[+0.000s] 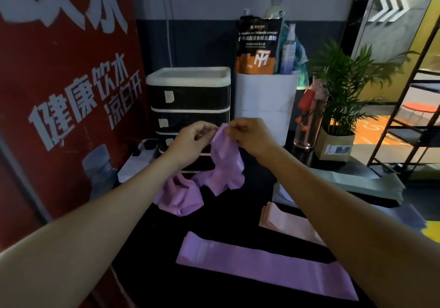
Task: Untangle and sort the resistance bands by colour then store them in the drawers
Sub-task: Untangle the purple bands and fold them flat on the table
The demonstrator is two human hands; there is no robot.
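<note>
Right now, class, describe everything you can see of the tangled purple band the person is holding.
The tangled purple band is soft, matte, stretchy-looking fabric, bunched and twisted into crumpled loops. Its top edge is pinched between the fingers of the left hand and the right hand, lifted before the drawers. Its lower folds sag to the black table, left of the flat bands.

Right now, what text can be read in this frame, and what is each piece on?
"健康饮水" and "凉白开": red banner.
"multivitamin powder", an "M" logo, "0g": black and orange pouch; its Chinese lines are too blurred.
">>>" arrows: wall sign.
White labels on the drawers and the planter's sticker: unreadable.
</note>
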